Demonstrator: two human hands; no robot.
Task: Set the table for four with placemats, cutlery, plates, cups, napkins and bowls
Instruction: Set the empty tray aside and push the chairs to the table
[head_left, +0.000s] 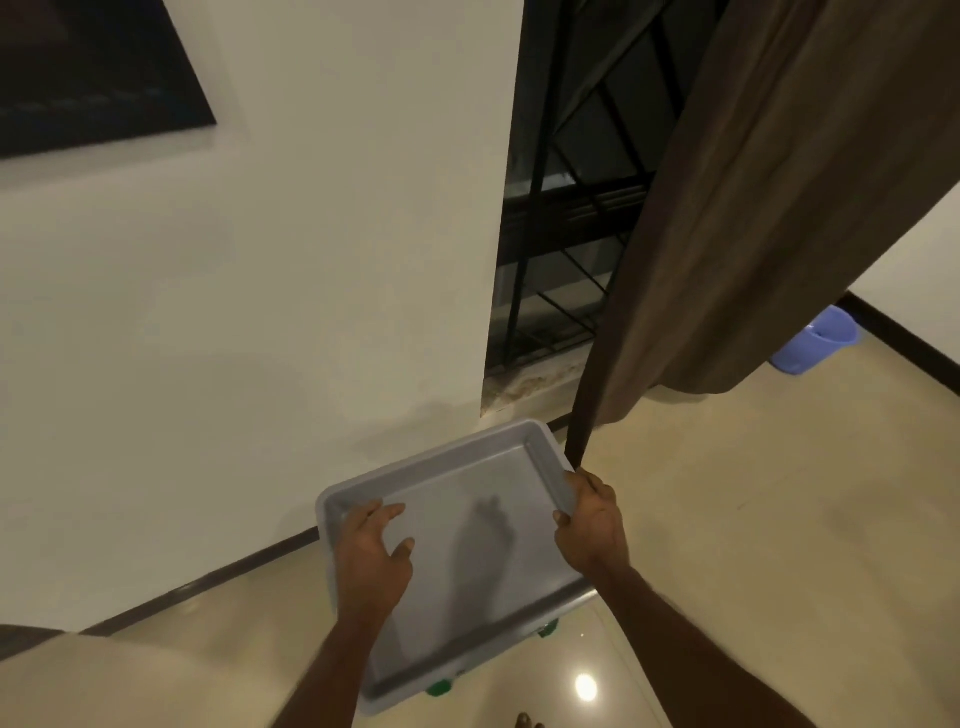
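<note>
tray is carried level above the floor. right hand grips its side rim, left hand lies loose inside. better to grip both rims.

One view only, from the head, looking forward and steeply down — wide-angle, so the wall and window bars bow at the edges. Closest to the lens are both forearms, reaching out from the bottom edge; the left hand and right hand sit low and centre on a grey tray. Further off, the floor, a brown curtain upper right, and a blue bucket far right — no second view to overlap with
</note>
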